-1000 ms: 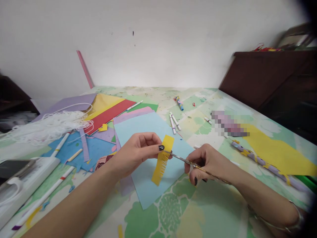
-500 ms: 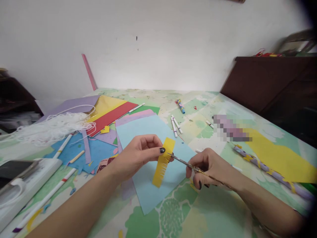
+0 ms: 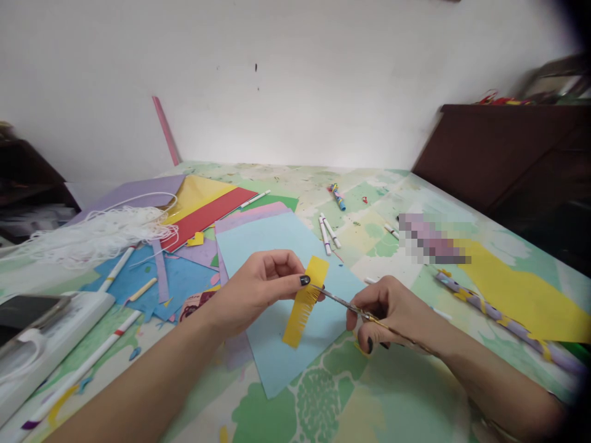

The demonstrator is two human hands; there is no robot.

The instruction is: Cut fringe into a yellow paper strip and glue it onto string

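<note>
Between its thumb and fingers, my left hand (image 3: 272,283) pinches a yellow paper strip (image 3: 295,326) near its upper half. Short fringe cuts run along the strip's right edge. My right hand (image 3: 388,314) is closed on a pair of scissors (image 3: 344,301), whose blade tips meet the strip's right edge beside my left fingertips. Part of the handles is hidden by my right hand. Under both the strip and my left hand lies a light blue paper sheet (image 3: 272,369), on the patterned tablecloth.
White string (image 3: 101,234), a red sheet (image 3: 212,218) and a power strip (image 3: 60,332) with a phone (image 3: 28,317) lie left. White markers (image 3: 329,234) lie beyond my hands. Right are a wrapped purple roll (image 3: 498,317) and yellow paper (image 3: 526,295).
The upper end of the yellow strip has shifted very slightly right. Both hands keep nearly the same place and grip.
</note>
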